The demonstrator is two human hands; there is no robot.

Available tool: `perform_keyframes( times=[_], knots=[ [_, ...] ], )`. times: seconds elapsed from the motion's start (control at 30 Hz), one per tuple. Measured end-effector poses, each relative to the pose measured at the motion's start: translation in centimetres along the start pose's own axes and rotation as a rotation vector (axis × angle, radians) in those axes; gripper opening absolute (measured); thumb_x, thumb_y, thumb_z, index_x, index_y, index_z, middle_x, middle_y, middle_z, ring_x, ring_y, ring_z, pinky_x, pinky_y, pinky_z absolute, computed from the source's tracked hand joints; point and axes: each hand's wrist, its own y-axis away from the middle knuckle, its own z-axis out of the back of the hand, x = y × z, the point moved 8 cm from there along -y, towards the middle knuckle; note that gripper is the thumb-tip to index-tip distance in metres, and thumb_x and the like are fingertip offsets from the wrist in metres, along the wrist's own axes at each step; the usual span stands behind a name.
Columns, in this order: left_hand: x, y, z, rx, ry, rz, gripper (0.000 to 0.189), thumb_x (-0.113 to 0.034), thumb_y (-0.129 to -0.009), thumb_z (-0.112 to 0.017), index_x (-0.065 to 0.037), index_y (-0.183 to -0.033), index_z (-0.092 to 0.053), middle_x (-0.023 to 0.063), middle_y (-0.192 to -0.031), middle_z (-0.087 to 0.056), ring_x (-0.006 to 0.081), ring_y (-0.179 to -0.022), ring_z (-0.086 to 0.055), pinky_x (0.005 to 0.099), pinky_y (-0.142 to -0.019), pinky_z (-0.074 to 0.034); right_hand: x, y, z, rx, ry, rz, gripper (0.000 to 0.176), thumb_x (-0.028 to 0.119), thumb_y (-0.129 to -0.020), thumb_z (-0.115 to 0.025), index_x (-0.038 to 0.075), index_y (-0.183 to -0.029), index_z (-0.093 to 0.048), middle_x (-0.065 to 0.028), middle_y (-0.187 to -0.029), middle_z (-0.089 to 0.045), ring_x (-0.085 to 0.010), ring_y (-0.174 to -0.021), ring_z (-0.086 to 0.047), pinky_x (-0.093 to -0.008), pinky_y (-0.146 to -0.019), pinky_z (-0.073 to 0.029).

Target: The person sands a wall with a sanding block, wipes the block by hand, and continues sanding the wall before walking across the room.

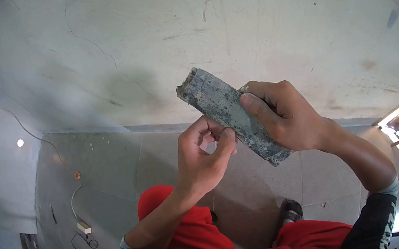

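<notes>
Mottled grey, crusted, flat rectangular slab [229, 112]: held mid-view, slanting from ten towards four o'clock.
Right hand [290, 118]: clamping two-o'clock edge, thumb over face, fingers curled round, probably bearing weight.
Left hand [200, 163]: pinching seven-o'clock edge between thumb and fingers, probably steadying.

Bare floor tiles [85, 163] leave room left of the knee [155, 202]. The wall [246, 23] blocks reaching farther forward.
</notes>
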Motion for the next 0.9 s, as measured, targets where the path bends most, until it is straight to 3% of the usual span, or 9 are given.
perform_keyframes(
  times=[0.03, 0.9],
  knots=[
    [0.0, 0.0, 0.0, 0.006, 0.010, -0.003, 0.011, -0.002, -0.093, -0.063, 0.000, -0.084, -0.058, 0.0058, -0.077, -0.066, 0.0097, -0.069, -0.062, 0.0274, -0.069, -0.051, 0.0, 0.0, 0.1, -0.015, -0.019, 0.000, 0.030, 0.017, -0.106, -0.049, -0.005, -0.087, -0.057, -0.0218, -0.064, -0.055, -0.0219, -0.054, -0.047, -0.0397, -0.057, -0.043],
    [-0.4, 0.0, -0.2, 0.044, 0.062, -0.023, 0.011, -0.007, -0.098, -0.062, 0.003, -0.095, -0.063, 0.0077, -0.086, -0.069, 0.0098, -0.076, -0.064, 0.0263, -0.068, -0.053, -1.0, -0.3, 0.2, -0.027, -0.022, -0.033, 0.033, 0.019, -0.107, -0.047, -0.006, -0.092, -0.060, -0.0171, -0.069, -0.058, -0.0162, -0.064, -0.052, -0.0379, -0.064, -0.046]
  ],
)
